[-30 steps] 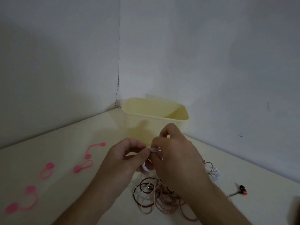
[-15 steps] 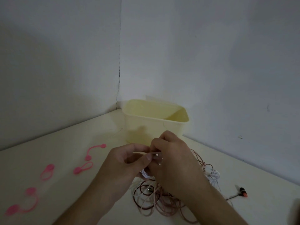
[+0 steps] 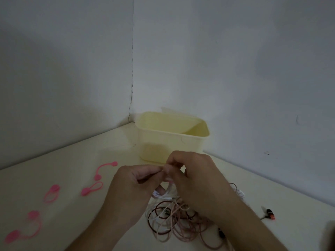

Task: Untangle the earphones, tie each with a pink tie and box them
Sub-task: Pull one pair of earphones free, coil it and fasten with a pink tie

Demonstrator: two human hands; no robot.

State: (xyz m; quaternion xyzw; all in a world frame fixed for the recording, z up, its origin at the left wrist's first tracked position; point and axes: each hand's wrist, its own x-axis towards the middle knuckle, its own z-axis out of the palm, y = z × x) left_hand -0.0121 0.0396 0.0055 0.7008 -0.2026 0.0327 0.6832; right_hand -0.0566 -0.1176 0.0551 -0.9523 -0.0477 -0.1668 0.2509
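A tangled heap of earphone cables (image 3: 174, 220), white, pink and dark red, lies on the cream table in front of me. My left hand (image 3: 134, 189) and my right hand (image 3: 197, 180) meet above the heap, fingertips together, both pinching a white cable (image 3: 167, 191) that loops down between them. Several pink ties lie to the left: one (image 3: 104, 169) stretched out, one (image 3: 91, 188) looped, one (image 3: 51, 193) and one (image 3: 23, 229) nearer me. The pale yellow box (image 3: 172, 140) stands open just behind my hands, in the corner.
Two grey walls meet behind the box. An earbud with an orange tip (image 3: 270, 214) lies on the table at the right, its cable trailing to the heap. Bare table lies between the ties and my left hand.
Both hands have sunk a little toward the heap and drawn closer together, still pinching the white cable. The cable heap has shifted slightly.
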